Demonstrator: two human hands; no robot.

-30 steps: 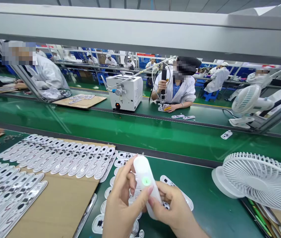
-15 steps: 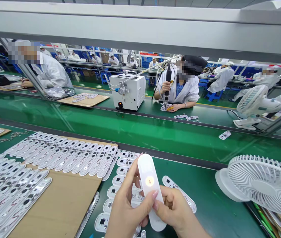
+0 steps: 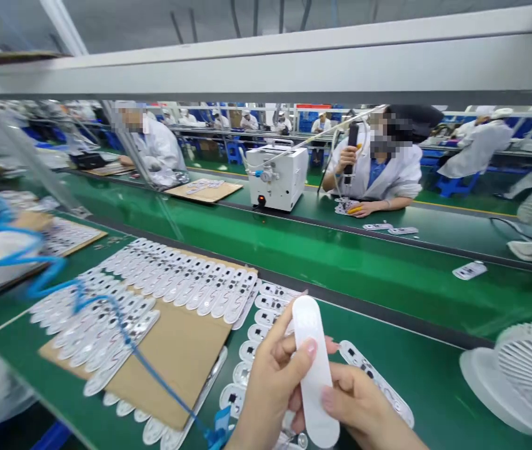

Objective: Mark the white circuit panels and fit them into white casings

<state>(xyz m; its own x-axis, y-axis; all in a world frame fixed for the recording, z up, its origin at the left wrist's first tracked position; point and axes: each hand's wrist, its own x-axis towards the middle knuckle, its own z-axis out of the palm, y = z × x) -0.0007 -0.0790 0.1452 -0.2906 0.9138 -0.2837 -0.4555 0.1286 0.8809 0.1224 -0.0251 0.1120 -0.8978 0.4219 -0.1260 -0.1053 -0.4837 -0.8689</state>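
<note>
A long white oval light panel [image 3: 313, 381] is held upright between both hands, its smooth face toward me and unlit. My left hand [image 3: 277, 369] grips its left side, thumb pressed flat on the face. On the lower right side, my right hand [image 3: 359, 400] pinches it with the thumb on the front; most of its other fingers are behind the panel. Just left of my hands runs a column of oval circuit panels [image 3: 232, 397], partly covered by my left hand. One more oval panel [image 3: 378, 382] lies slantwise at the right.
Rows of oval panels [image 3: 176, 275] lie on a cardboard sheet [image 3: 185, 350]. A blue coiled cord [image 3: 148, 362] crosses in front of it. A white fan [image 3: 523, 375] stands right. Across the green conveyor [image 3: 284, 244], a co-worker [image 3: 373, 162] holds a tool beside a white machine [image 3: 277, 175].
The glowing spot on the panel's face is no longer lit. My left thumb has moved up the face. The view has swung left, bringing the blue coiled cord into sight.
</note>
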